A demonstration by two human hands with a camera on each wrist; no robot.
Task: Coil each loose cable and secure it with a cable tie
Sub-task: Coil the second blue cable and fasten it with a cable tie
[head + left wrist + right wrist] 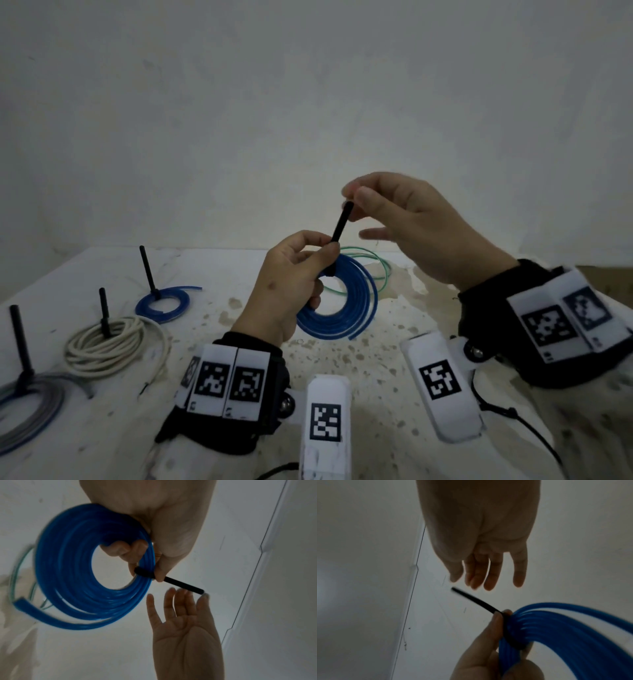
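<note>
My left hand (323, 250) holds a coiled blue cable (356, 301) up above the table, thumb and fingers pinching it where a black cable tie (340, 224) wraps the turns. In the left wrist view the left hand (147, 566) grips the blue coil (68, 574) at the tie's band, and the tie (181, 584) sticks out stiffly. My right hand (356, 195) hovers at the tie's free tip with straight fingers. In the right wrist view its fingertips (469, 584) sit just apart from the tie's (474, 600) end.
A loose green wire (376, 263) lies on the stained white table (342, 370) behind the coil. To the left lie three tied coils with upright black tie tails: small blue (162, 305), white (113, 346), grey-blue (30, 407). A wall stands close behind.
</note>
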